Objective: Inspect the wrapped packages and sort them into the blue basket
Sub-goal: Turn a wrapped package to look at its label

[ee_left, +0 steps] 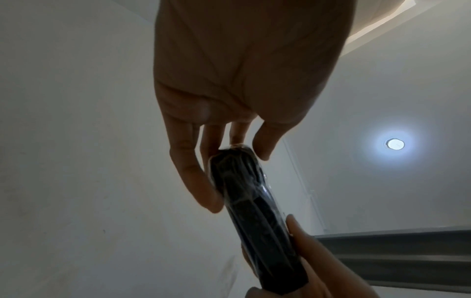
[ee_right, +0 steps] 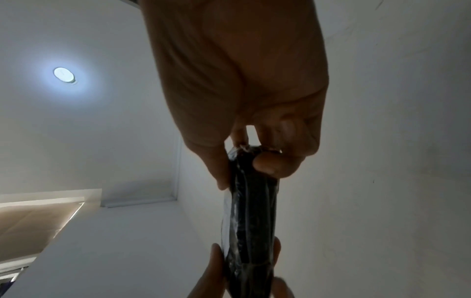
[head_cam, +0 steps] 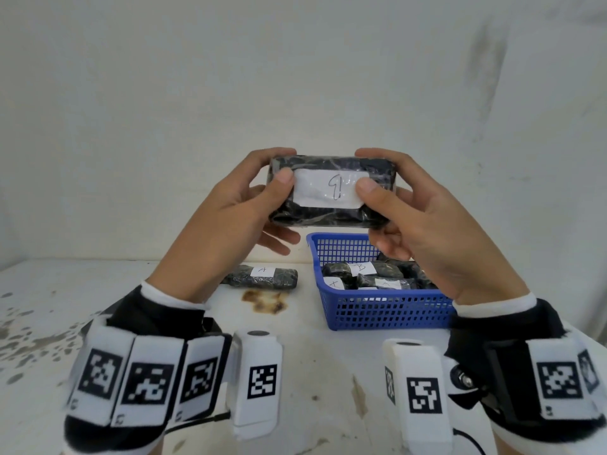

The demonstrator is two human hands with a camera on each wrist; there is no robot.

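Held package (head_cam: 331,192), dark and film-wrapped, gripped at both ends: left hand (head_cam: 230,218) and right hand (head_cam: 423,224) each pinch it, thumb on the white label (head_cam: 328,188), fingers curled behind. The label mark is hard to read. Both wrist views show only the package's narrow edge (ee_left: 254,201) (ee_right: 249,211), dim against the ceiling. Below the grip sits the basket (head_cam: 387,310), one, blue; the right hand hides its far right part, and at least three labelled packages lie inside, the full count unclear. Below and left of the grip, one package marked A (head_cam: 262,275) lies on the table (head_cam: 312,372).
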